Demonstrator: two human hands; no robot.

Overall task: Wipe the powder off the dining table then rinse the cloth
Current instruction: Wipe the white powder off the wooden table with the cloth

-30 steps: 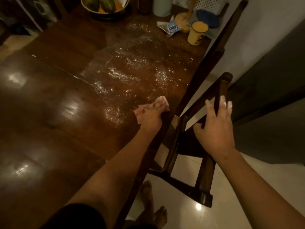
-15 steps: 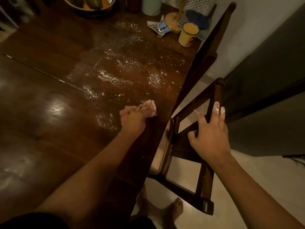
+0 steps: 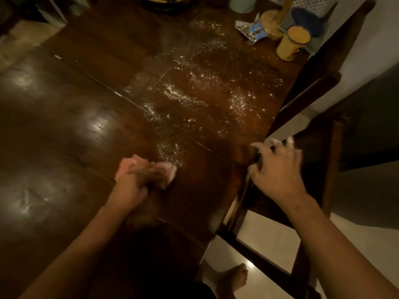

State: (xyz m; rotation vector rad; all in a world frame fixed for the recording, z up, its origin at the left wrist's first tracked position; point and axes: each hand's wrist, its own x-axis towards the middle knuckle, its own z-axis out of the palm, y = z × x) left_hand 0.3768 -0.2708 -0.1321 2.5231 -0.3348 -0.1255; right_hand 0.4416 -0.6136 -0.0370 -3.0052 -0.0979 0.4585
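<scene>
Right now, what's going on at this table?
A person is wiping the dining table. The left hand holds a pink cloth down on the wood at the near end of the powder, most of which is not yet wiped. The right hand is spread open by the table's edge beside a chair, powder on its fingertips.

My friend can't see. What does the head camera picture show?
A person's left hand grips a pink cloth on a dark wooden table, beside scattered white powder. The right hand is spread open near a chair.

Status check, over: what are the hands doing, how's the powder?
Left hand grips pink cloth on dining table. Right hand spread at table edge. Powder spread ahead, unwiped. Yellow cup, packet beyond.
</scene>
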